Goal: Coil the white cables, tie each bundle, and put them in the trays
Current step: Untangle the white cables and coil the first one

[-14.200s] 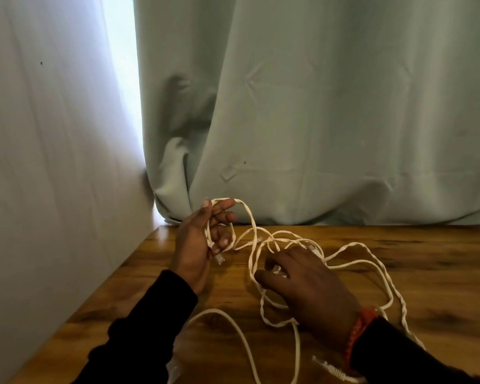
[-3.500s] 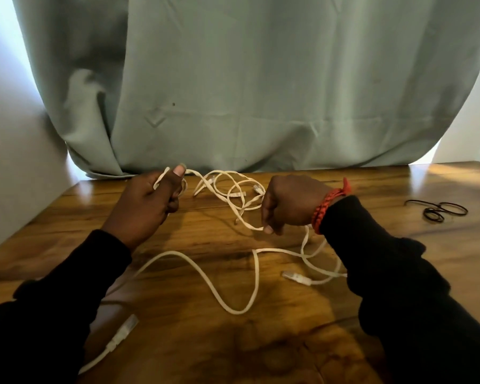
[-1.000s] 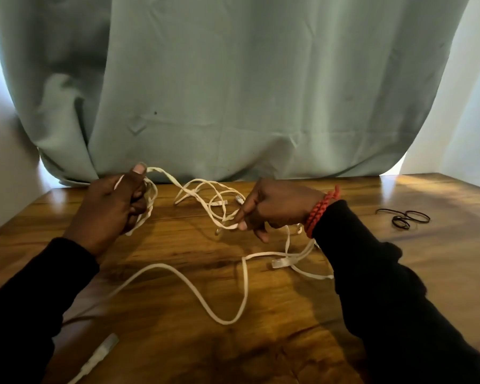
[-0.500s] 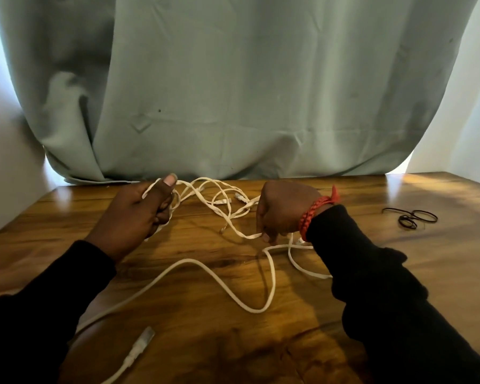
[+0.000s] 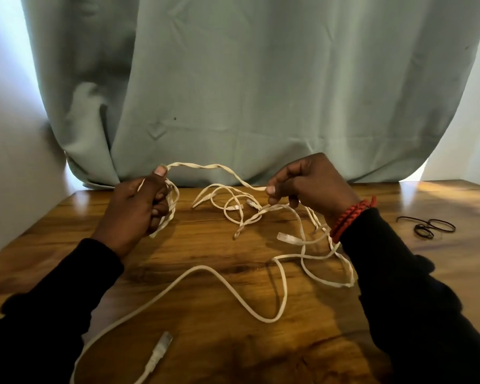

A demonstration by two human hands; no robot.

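A tangle of white cables (image 5: pixel 250 214) lies spread over the wooden table (image 5: pixel 205 342). My left hand (image 5: pixel 139 206) grips a small coil of cable loops, thumb on top. My right hand (image 5: pixel 308 184) pinches a twisted strand between thumb and forefinger. That strand (image 5: pixel 205 169) hangs in the air between the two hands. One long cable (image 5: pixel 227 289) curves toward the front edge, and a connector plug (image 5: pixel 160 353) lies at the front left. No trays are in view.
Black elastic bands (image 5: pixel 427 227) lie on the table at the right. A grey-green curtain (image 5: pixel 247 87) hangs close behind the table's far edge. A pale wall (image 5: pixel 9 162) closes the left side.
My hands have moved apart and lifted, stretching a twisted strand between them. My right hand now pinches the strand with fingers up instead of fisted down over the tangle.
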